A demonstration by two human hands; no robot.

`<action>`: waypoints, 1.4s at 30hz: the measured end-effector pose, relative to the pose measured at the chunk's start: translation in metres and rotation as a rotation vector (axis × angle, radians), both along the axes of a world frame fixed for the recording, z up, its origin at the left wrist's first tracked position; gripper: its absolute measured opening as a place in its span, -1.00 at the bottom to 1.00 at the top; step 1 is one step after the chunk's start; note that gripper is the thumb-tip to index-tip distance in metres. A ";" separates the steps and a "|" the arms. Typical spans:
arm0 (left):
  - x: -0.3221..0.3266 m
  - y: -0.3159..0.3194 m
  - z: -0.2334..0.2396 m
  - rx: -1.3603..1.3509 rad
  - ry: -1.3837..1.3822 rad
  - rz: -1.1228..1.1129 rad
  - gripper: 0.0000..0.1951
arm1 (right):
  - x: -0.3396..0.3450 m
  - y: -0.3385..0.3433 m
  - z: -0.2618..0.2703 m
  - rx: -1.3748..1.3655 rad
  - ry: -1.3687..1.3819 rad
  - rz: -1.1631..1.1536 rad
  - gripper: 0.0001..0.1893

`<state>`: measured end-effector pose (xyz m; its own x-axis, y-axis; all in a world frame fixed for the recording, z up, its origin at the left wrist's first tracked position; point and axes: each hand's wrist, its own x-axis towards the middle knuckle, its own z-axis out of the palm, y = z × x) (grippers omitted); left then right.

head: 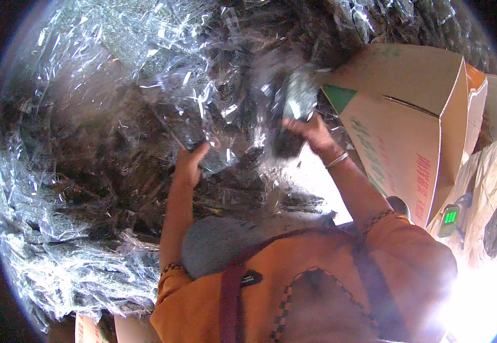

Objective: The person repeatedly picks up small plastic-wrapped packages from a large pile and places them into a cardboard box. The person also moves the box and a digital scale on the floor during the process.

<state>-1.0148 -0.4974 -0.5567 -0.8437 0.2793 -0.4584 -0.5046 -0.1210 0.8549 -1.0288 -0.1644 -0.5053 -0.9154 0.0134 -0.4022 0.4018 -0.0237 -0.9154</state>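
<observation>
A large heap of crumpled clear plastic film [115, 107] spreads before me and around both sides. My left hand [191, 163] is at its middle, thumb raised, gripping a piece of clear plastic [218, 154]. My right hand [315, 133], with a bangle at the wrist, has thumb and fingers around a blurred wad of clear plastic [299, 96], lifted near the cardboard box. Motion blur hides the exact shape of both pieces.
An open cardboard box [396, 111] with printing stands tilted at the right, near my right forearm. Behind it lie brown wrapping sheets [488, 171] and a small device with a green display [449, 218]. More cardboard [134, 328] shows at the bottom left. Bright light glares at the lower right.
</observation>
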 end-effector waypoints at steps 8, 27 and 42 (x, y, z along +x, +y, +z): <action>-0.054 -0.030 0.032 -0.697 0.323 0.071 -0.59 | -0.037 -0.023 -0.072 0.942 -0.121 0.052 -0.05; -0.014 -0.046 0.032 -1.524 0.649 -0.393 -0.52 | -0.055 -0.094 -0.119 0.629 -0.114 -0.086 0.09; -0.058 0.072 0.085 0.010 0.128 0.046 -0.53 | -0.003 -0.056 0.069 -0.375 0.150 0.283 -0.36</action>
<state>-1.0730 -0.4258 -0.4716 -0.9074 0.2426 -0.3432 -0.3847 -0.1505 0.9107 -1.0322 -0.2204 -0.4366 -0.9105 -0.3643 -0.1957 0.3049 -0.2714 -0.9129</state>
